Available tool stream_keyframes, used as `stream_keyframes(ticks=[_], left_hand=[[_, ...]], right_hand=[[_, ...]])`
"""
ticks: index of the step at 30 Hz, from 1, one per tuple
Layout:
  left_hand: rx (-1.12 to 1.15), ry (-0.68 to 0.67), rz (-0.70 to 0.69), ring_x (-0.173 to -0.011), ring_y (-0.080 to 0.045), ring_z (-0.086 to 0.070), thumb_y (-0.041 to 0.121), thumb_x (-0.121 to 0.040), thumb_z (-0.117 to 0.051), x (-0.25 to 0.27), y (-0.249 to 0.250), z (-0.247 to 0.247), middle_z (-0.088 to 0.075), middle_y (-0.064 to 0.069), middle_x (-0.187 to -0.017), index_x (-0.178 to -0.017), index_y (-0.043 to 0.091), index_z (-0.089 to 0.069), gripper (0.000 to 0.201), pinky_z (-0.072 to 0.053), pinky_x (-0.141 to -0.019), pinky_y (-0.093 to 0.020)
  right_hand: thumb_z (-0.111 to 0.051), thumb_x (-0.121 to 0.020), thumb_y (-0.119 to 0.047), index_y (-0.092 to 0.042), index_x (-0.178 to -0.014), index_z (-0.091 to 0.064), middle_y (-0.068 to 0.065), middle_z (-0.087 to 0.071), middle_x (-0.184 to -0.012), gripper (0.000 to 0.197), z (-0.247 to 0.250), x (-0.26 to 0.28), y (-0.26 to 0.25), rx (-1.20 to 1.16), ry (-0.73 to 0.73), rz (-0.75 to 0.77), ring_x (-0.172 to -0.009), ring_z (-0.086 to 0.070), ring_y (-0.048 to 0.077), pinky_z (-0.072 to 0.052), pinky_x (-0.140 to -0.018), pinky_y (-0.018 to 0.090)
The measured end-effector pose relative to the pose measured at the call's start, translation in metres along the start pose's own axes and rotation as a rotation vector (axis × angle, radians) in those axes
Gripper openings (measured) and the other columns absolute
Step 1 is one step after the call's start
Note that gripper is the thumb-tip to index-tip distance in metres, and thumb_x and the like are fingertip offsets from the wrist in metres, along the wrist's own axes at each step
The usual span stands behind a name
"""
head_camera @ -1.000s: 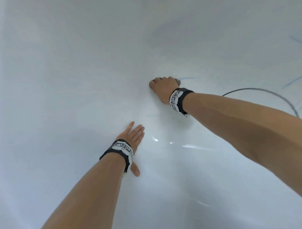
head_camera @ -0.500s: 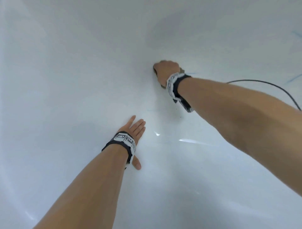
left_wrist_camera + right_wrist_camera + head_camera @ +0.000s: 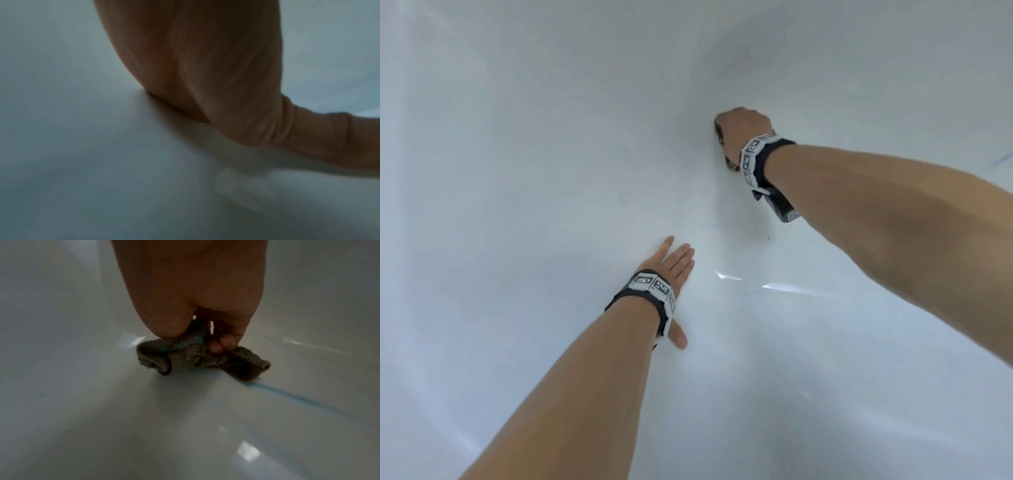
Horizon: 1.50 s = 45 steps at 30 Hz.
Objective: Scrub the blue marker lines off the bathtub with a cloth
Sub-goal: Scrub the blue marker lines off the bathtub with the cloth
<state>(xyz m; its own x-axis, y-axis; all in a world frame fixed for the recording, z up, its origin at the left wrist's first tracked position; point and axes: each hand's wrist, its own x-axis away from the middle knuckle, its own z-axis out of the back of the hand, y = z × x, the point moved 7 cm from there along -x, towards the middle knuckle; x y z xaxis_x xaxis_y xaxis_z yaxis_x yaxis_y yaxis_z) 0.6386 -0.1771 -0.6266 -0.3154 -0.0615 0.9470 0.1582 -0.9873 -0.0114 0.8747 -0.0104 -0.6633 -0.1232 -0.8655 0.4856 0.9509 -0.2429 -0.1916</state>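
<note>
My right hand (image 3: 743, 132) grips a bunched brownish cloth (image 3: 197, 358) with blue stains and presses it against the white bathtub (image 3: 517, 171) wall. In the head view only a sliver of the cloth (image 3: 729, 164) shows under the fist. A blue marker line (image 3: 287, 394) runs from under the cloth to the lower right in the right wrist view. A faint blue mark (image 3: 707, 225) lies below the fist in the head view. My left hand (image 3: 671, 270) lies flat on the tub surface with fingers straight; in the left wrist view the palm (image 3: 205, 73) rests on the tub.
Another blue stroke (image 3: 1001, 158) shows at the far right edge of the head view. Small dark specks (image 3: 768, 236) dot the tub below my right wrist. Bright reflections (image 3: 784, 286) lie on the glossy curved surface between my arms.
My right hand with the cloth has slid up and slightly right along the tub wall. The left hand has stayed flat in place. The black cable at the right has left the view.
</note>
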Motion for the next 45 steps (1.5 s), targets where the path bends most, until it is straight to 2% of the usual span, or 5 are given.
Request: stream_keyframes(ticks=[8,13,21,26,45], left_hand=[[0.019,0.027,0.003,-0.146,-0.031,0.029,0.108,-0.039,-0.032,-0.004,-0.001,-0.004,0.027,-0.018,-0.159,-0.152,0.001,0.02,0.164,0.018,-0.109,-0.063],[-0.004,0.016,-0.001,-0.144,-0.032,0.032,0.11,-0.037,-0.025,-0.001,0.0,-0.001,0.028,-0.018,-0.158,-0.151,0.002,0.022,0.164,0.02,-0.108,-0.063],[0.04,0.04,-0.001,-0.147,-0.034,0.025,0.106,-0.042,-0.04,-0.005,-0.003,-0.003,0.026,-0.02,-0.159,-0.153,0.001,0.017,0.163,0.016,-0.109,-0.065],[-0.015,-0.004,0.003,-0.145,-0.033,0.031,0.109,-0.038,-0.027,-0.003,0.0,-0.003,0.029,-0.019,-0.157,-0.15,0.0,0.023,0.164,0.019,-0.109,-0.063],[0.031,-0.01,-0.006,-0.146,-0.031,0.03,0.107,-0.042,-0.034,0.001,-0.003,0.002,0.029,-0.018,-0.158,-0.151,0.001,0.022,0.162,0.019,-0.11,-0.063]], right_hand=[[-0.046,-0.08,-0.005,-0.023,-0.09,-0.051,0.005,-0.061,-0.099,0.022,-0.038,0.06,0.001,0.018,-0.068,0.22,-0.084,-0.061,0.03,-0.043,-0.066,0.034],[-0.055,-0.082,-0.006,-0.017,-0.09,-0.055,0.007,-0.061,-0.094,0.014,0.005,-0.002,0.037,-0.037,0.028,-0.032,-0.078,-0.056,0.029,-0.042,-0.067,0.034],[-0.049,-0.08,-0.005,-0.021,-0.088,-0.05,0.004,-0.059,-0.095,0.018,-0.048,0.068,0.016,-0.017,-0.083,0.166,-0.082,-0.06,0.028,-0.044,-0.067,0.034],[-0.051,-0.079,-0.003,-0.016,-0.093,-0.053,0.006,-0.058,-0.094,0.019,-0.008,0.01,0.034,-0.04,0.012,-0.012,-0.081,-0.057,0.028,-0.045,-0.068,0.036],[-0.06,-0.07,-0.002,-0.021,-0.085,-0.049,-0.001,-0.055,-0.085,0.027,-0.038,0.073,0.097,-0.085,-0.05,-0.179,-0.074,-0.056,0.025,-0.041,-0.065,0.031]])
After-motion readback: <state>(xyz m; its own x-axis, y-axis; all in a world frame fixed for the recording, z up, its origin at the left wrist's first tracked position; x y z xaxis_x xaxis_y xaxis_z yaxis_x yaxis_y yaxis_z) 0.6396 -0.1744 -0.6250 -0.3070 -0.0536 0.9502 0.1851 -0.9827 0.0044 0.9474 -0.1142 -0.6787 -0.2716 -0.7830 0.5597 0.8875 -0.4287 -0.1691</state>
